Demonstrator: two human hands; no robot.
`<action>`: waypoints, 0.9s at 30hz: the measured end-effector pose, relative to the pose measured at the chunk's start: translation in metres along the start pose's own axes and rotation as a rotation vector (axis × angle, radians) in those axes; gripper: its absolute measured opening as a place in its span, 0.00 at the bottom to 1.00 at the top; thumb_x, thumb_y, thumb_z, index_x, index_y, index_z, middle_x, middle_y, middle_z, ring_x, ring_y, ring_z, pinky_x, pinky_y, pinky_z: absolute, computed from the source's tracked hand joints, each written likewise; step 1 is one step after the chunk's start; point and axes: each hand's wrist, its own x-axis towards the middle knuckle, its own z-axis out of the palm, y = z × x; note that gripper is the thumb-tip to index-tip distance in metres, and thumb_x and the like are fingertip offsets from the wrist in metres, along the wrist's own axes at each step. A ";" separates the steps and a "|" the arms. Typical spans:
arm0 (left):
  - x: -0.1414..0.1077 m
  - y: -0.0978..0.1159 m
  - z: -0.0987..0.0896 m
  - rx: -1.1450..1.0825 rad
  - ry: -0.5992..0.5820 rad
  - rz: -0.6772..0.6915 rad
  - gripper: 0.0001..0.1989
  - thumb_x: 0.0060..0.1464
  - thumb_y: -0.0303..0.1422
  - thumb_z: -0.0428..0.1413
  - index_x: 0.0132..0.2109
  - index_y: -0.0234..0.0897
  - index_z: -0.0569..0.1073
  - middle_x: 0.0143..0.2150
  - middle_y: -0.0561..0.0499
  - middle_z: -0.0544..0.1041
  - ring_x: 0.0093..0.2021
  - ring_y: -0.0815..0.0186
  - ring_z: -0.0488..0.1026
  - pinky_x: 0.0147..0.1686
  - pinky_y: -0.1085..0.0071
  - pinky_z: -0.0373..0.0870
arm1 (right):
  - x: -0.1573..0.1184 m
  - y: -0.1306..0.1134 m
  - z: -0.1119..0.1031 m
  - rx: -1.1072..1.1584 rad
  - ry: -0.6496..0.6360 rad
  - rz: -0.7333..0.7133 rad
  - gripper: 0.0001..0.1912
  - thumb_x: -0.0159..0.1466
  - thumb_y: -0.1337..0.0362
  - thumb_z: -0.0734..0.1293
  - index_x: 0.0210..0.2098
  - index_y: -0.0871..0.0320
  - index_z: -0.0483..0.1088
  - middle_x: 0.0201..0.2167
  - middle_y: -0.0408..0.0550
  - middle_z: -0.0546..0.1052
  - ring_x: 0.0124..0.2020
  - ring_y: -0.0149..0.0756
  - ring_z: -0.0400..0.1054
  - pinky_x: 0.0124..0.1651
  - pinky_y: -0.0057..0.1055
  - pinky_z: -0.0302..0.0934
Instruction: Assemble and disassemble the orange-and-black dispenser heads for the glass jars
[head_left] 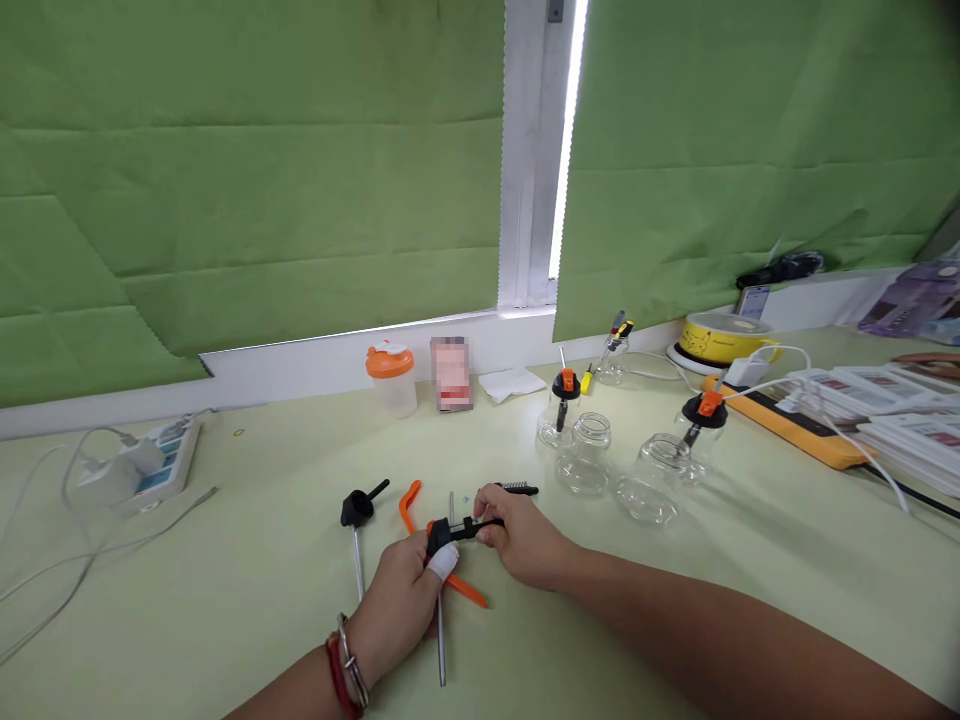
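Note:
My left hand [401, 590], with a white bandage on the thumb and bracelets at the wrist, grips a black pump head [450, 532] with an orange lever and a metal tube [441, 640] hanging down. My right hand [517, 535] pinches the black spout end of the same pump head. Both hands meet low over the pale green table [247, 560]. A second black pump head with a tube [358, 515] lies just left of my hands. An orange lever [409, 500] and a small black spring piece [517, 489] lie right behind them.
Several clear glass jars [589, 455] stand to the right, two with pump tops [701, 410]. At the back stand an orange-lidded cup [391, 378], a small box and a tissue. A power strip with cables [150, 465] lies left. A yellow tin, orange strip and stacked boxes [885, 400] fill the right.

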 end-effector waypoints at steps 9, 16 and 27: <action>0.001 -0.002 -0.001 0.006 -0.007 -0.008 0.15 0.54 0.46 0.46 0.28 0.39 0.59 0.16 0.60 0.61 0.14 0.69 0.62 0.14 0.74 0.57 | 0.000 0.000 0.000 -0.009 0.014 0.001 0.09 0.56 0.71 0.61 0.36 0.54 0.60 0.25 0.38 0.66 0.25 0.28 0.57 0.27 0.24 0.50; 0.001 -0.002 0.000 0.017 0.009 0.025 0.16 0.54 0.47 0.46 0.28 0.39 0.60 0.17 0.60 0.60 0.15 0.69 0.62 0.15 0.74 0.58 | 0.002 0.002 0.000 -0.019 0.010 -0.006 0.08 0.57 0.71 0.61 0.36 0.54 0.60 0.25 0.38 0.66 0.25 0.28 0.58 0.27 0.24 0.50; 0.001 -0.002 -0.001 0.006 0.009 -0.005 0.17 0.53 0.48 0.47 0.27 0.39 0.60 0.16 0.59 0.60 0.15 0.68 0.62 0.15 0.73 0.57 | 0.000 0.000 -0.003 -0.019 0.007 -0.004 0.08 0.57 0.71 0.61 0.36 0.55 0.61 0.25 0.39 0.66 0.25 0.28 0.57 0.27 0.24 0.50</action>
